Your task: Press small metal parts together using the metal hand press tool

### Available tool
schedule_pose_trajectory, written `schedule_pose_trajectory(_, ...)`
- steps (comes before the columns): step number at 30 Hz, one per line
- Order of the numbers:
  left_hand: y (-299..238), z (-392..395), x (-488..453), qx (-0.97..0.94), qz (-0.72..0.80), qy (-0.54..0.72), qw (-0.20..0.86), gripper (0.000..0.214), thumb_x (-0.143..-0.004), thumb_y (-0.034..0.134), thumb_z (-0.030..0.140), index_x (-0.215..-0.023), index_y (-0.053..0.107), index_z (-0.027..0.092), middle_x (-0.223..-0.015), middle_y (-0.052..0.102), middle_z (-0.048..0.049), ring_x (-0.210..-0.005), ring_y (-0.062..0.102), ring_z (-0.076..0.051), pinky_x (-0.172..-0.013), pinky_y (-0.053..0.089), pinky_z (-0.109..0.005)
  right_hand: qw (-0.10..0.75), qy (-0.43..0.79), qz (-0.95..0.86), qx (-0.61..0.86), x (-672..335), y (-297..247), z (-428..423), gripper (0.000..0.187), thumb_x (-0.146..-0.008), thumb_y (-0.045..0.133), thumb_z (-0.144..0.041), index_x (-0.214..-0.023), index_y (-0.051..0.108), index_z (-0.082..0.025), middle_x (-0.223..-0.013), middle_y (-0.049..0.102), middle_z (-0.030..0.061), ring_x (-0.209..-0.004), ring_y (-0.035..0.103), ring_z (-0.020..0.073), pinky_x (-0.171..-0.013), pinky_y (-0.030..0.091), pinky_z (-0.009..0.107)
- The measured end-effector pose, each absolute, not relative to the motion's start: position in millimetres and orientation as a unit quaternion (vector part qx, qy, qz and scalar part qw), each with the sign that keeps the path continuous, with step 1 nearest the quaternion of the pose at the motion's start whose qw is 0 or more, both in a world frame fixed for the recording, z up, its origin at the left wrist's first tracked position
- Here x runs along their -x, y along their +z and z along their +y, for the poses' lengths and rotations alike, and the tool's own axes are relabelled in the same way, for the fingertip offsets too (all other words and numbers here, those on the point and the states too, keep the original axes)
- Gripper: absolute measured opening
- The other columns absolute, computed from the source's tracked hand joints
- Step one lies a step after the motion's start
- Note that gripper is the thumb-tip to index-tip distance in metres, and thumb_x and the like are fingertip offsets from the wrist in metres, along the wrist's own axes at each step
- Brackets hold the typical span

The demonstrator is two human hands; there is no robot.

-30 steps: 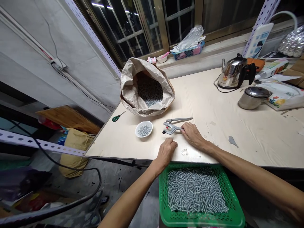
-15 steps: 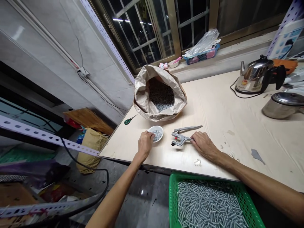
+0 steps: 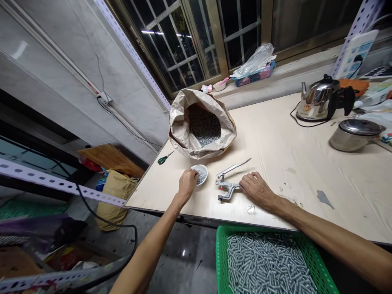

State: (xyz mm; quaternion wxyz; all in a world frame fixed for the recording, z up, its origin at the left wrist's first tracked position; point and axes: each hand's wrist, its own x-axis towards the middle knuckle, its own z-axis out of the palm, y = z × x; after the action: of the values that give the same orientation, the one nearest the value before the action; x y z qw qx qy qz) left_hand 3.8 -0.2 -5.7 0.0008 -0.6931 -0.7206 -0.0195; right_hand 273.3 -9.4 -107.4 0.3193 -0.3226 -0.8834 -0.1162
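Note:
My left hand (image 3: 187,182) has its fingers pinched together at the left rim of a small white bowl (image 3: 206,170). Small silvery metal pieces (image 3: 201,176) lie in the bowl; whatever the fingertips hold is hidden. My right hand (image 3: 257,190) is closed on the lower handle of grey snap-fastener pliers (image 3: 228,188), whose jaws point left. The upper handle stands raised and apart from the lower one. Behind the bowl is an open paper sack (image 3: 180,118) with many small metal parts (image 3: 210,141) inside.
A green basket (image 3: 222,253) full of metal screws (image 3: 269,265) stands below the table's (image 3: 281,134) front edge. Green-handled scissors (image 3: 163,159) lie left of the sack. At the right are an electric kettle (image 3: 318,100) and a lidded metal pot (image 3: 349,136).
The pliers' raised handle now stands further from the lower one, and the jaws are tipped lower. My left hand stays at the bowl's rim. The whole view has shifted slightly.

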Motion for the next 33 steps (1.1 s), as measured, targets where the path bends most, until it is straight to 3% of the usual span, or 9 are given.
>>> schedule_pose_trajectory(4, -12.6, -30.7, -20.7, 0.625, -0.713, -0.240, -0.209, 0.024, -0.079, 0.059, 0.034, -0.084, 0.071, 0.014, -0.079, 0.070, -0.0048, -0.071, 0.062, -0.017, -0.068, 0.046, -0.025, 0.323, -0.123, -0.885, 0.313, -273.7, -107.7, -12.4, 0.025, -0.096, 0.035, -0.010, -0.082, 0.054, -0.018, -0.074, 0.052, 0.0023, -0.074, 0.042, 0.0179, -0.080, 0.028, 0.036)
schedule_pose_trajectory(6, -21.9, -49.2, -30.4, 0.586, -0.695, -0.290, -0.299, 0.032, -0.075, 0.062, 0.043, -0.083, 0.072, 0.013, -0.070, 0.069, -0.0038, -0.063, 0.060, -0.016, -0.061, 0.045, -0.024, 0.313, -0.128, -0.891, 0.303, -274.4, -105.3, -14.7, 0.026, -0.098, 0.033, -0.010, -0.086, 0.055, -0.019, -0.076, 0.054, 0.0020, -0.074, 0.042, 0.0174, -0.080, 0.028, 0.036)
schedule_pose_trajectory(10, -39.8, -71.8, -43.0, 0.569, -0.679, -0.330, -0.326, 0.037, -0.070, 0.066, 0.048, -0.080, 0.074, 0.014, -0.078, 0.071, -0.0066, -0.070, 0.060, -0.017, -0.063, 0.046, -0.025, 0.300, -0.137, -0.900, 0.286, -275.3, -100.0, -18.1, 0.028, -0.098, 0.031, -0.010, -0.094, 0.057, -0.020, -0.083, 0.059, 0.0024, -0.073, 0.043, 0.0165, -0.077, 0.027, 0.037)
schedule_pose_trajectory(14, -47.7, -73.7, -45.9, 0.556, -0.680, -0.330, -0.344, 0.039, -0.067, 0.066, 0.049, -0.079, 0.074, 0.012, -0.076, 0.070, -0.0070, -0.068, 0.059, -0.017, -0.061, 0.045, -0.025, 0.285, -0.146, -0.901, 0.293, -274.8, -98.6, -18.9, 0.030, -0.099, 0.030, -0.012, -0.091, 0.058, -0.020, -0.081, 0.059, 0.0019, -0.074, 0.044, 0.0164, -0.079, 0.026, 0.036)
schedule_pose_trajectory(21, -55.3, -65.3, -46.6, 0.519, -0.683, -0.310, -0.410, 0.044, -0.059, 0.067, 0.053, -0.066, 0.067, 0.010, -0.053, 0.057, -0.0006, -0.050, 0.046, -0.010, -0.051, 0.036, -0.023, 0.318, -0.168, -0.890, 0.279, -272.9, -95.9, -19.8, 0.031, -0.100, 0.030, -0.011, -0.085, 0.056, -0.017, -0.073, 0.055, 0.0010, -0.071, 0.041, 0.0160, -0.080, 0.026, 0.036)
schedule_pose_trajectory(27, -48.7, -57.1, -42.1, 0.507, -0.682, -0.203, -0.486, 0.053, -0.049, 0.068, 0.064, -0.055, 0.058, 0.013, -0.043, 0.042, 0.0047, -0.043, 0.032, -0.006, -0.045, 0.022, -0.022, 0.315, -0.130, -0.896, 0.283, -270.7, -99.0, -17.3, 0.029, -0.098, 0.034, -0.014, -0.076, 0.051, -0.018, -0.071, 0.051, 0.0007, -0.068, 0.039, 0.0162, -0.079, 0.025, 0.036)
schedule_pose_trajectory(33, -40.5, -52.9, -39.9, 0.487, -0.680, -0.122, -0.534, 0.054, -0.042, 0.073, 0.065, -0.048, 0.050, 0.016, -0.041, 0.040, 0.0052, -0.040, 0.029, -0.005, -0.042, 0.017, -0.023, 0.277, -0.059, -0.909, 0.305, -268.2, -97.1, -21.8, 0.019, -0.095, 0.044, -0.016, -0.077, 0.051, -0.017, -0.076, 0.055, 0.0024, -0.075, 0.042, 0.0182, -0.075, 0.025, 0.035)
